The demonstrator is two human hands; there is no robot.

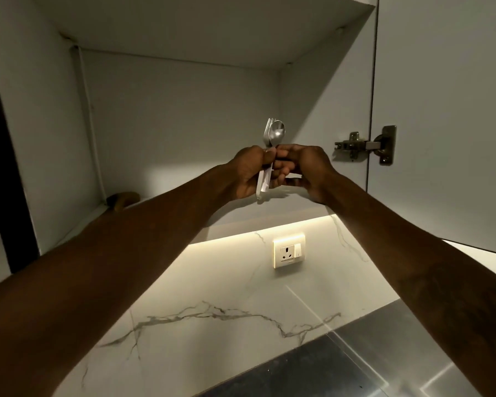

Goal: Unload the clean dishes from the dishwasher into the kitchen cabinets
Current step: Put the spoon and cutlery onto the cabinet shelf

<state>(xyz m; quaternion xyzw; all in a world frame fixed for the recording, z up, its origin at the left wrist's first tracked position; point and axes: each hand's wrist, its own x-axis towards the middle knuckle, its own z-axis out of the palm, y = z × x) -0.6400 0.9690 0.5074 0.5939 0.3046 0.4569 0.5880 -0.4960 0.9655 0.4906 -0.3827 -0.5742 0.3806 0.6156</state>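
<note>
Both my arms reach up into an open white wall cabinet (184,116). My left hand (246,170) grips a small bundle of steel cutlery (274,134): a spoon bowl and a fork head stick up above my fingers, and pale handles show below my palm. My right hand (307,170) is closed against the same bundle from the right, its fingers touching the handles. The bundle is held upright in front of the cabinet's back wall, just above the shelf floor. How many pieces it holds is hidden by my fingers.
A brown object (123,199) lies at the shelf's left corner. The cabinet door (447,116) stands open to the right on a metal hinge (367,145). Below are a lit marble backsplash with a wall socket (289,250) and a steel counter (370,359).
</note>
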